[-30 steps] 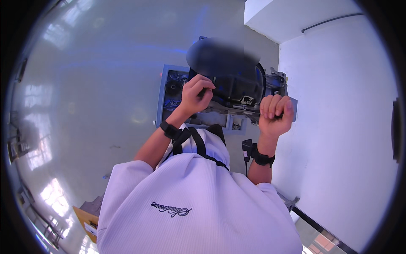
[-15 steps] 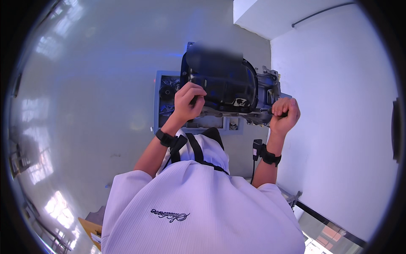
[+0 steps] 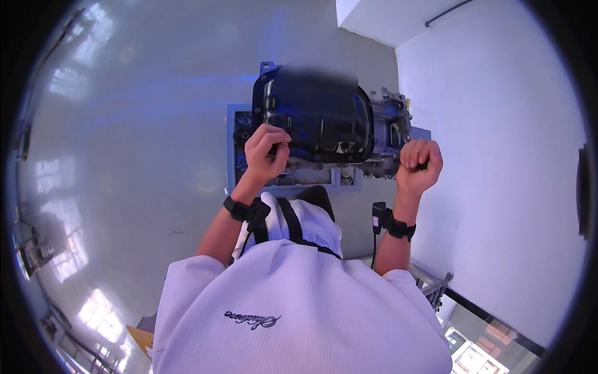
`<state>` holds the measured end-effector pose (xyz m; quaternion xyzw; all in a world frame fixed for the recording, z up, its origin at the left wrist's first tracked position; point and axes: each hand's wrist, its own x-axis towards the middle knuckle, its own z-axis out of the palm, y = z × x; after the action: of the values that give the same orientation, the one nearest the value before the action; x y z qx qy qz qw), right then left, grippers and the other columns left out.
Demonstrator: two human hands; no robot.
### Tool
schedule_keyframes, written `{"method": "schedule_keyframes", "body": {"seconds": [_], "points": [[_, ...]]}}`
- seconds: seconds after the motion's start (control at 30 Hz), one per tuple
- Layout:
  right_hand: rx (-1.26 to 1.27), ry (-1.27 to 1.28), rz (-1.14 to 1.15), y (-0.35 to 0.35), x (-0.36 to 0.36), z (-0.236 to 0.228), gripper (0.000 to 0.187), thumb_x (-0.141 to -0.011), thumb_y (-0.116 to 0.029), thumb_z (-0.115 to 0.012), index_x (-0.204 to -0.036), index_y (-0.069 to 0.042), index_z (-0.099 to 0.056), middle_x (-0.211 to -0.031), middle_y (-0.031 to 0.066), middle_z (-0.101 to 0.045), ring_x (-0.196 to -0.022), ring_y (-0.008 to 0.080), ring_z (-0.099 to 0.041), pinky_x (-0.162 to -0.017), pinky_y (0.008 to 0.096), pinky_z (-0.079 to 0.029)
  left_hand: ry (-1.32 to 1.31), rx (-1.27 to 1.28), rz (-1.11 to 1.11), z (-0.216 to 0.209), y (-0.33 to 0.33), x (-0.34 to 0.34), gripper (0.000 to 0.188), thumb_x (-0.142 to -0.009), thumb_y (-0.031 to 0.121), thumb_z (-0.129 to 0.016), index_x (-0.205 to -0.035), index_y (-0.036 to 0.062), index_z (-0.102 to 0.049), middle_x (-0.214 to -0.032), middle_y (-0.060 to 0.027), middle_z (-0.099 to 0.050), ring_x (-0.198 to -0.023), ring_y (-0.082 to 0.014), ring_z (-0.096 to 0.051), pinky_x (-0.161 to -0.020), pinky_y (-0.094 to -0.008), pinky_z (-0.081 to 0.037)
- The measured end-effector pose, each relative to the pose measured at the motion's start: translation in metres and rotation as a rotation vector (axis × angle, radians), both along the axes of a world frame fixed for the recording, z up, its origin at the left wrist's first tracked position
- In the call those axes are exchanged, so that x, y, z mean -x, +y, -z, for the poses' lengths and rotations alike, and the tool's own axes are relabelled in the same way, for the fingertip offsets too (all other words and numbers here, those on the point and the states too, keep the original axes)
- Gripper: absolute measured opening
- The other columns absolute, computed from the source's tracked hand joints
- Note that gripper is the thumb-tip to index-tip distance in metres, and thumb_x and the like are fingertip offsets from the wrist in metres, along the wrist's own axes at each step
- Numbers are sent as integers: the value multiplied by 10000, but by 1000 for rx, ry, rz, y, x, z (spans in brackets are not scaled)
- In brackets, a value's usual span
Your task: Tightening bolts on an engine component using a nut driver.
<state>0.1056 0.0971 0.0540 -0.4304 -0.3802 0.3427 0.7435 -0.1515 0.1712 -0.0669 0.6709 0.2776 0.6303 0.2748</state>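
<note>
Blk ribbed pan sits bolted-side down on grey metal casting, over blue-grey tray, covering most of it; pan's far part blurred from where I stand; L hand at pan's near L corner, just in from tray's L edge, fingers curled, thumb close to fingertips; dark patch in the gap, can't tell if obj. or shadow; R hand by casting's near R end, toward tray's R edge, fist closed round dark object, kind unclear; round dark part near tray's L edge; blk band on each wrist; white wall to R.
</note>
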Motion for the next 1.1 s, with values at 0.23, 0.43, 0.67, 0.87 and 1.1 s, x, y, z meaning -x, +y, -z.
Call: {"method": "schedule_keyframes", "body": {"seconds": [0.23,0.43,0.67,0.87,1.1], "points": [[-28,1,26,0,4,2,401,-937,-282,-430,-594,-103,-327,-498,21,-324,-417,119,-295,-405,266,-251,7,-25,-5,-2,0,-1,184,-671,-126,-516,-798,-10,-581,-765,-117,-596,-653,-204,-593,-573,-264,-475],[19,-17,208,10,19,1,345,-945,-326,-397,-705,-78,-378,-575,48,-374,-492,136,-356,-471,276,-308,2,-28,-7,-2,0,0,193,-666,-126,-516,-804,-10,-585,-766,-119,-598,-651,-204,-596,-571,-268,-479],[-19,-56,100,8,25,4,397,-962,-408,-382,-899,-31,-490,-736,82,-472,-676,215,-479,-683,333,-429,-7,-33,-29,-2,0,0,206,-626,-83,-553,-792,31,-597,-750,-97,-606,-625,-221,-586,-554,-290,-476],[196,-546,-107,-12,10,-15,378,-924,-323,-565,-1134,-11,-523,-971,87,-543,-874,190,-555,-869,334,-444,-3,1,-30,0,0,1,205,-631,-89,-547,-790,29,-600,-749,-96,-606,-624,-217,-586,-552,-287,-474],[265,-662,104,-18,2,-12,274,-771,-98,-747,-907,-42,-515,-873,31,-529,-827,159,-549,-778,281,-448,5,53,-11,-6,-4,0,203,-658,-107,-539,-812,11,-598,-779,-110,-610,-643,-206,-592,-572,-275,-476]]}}
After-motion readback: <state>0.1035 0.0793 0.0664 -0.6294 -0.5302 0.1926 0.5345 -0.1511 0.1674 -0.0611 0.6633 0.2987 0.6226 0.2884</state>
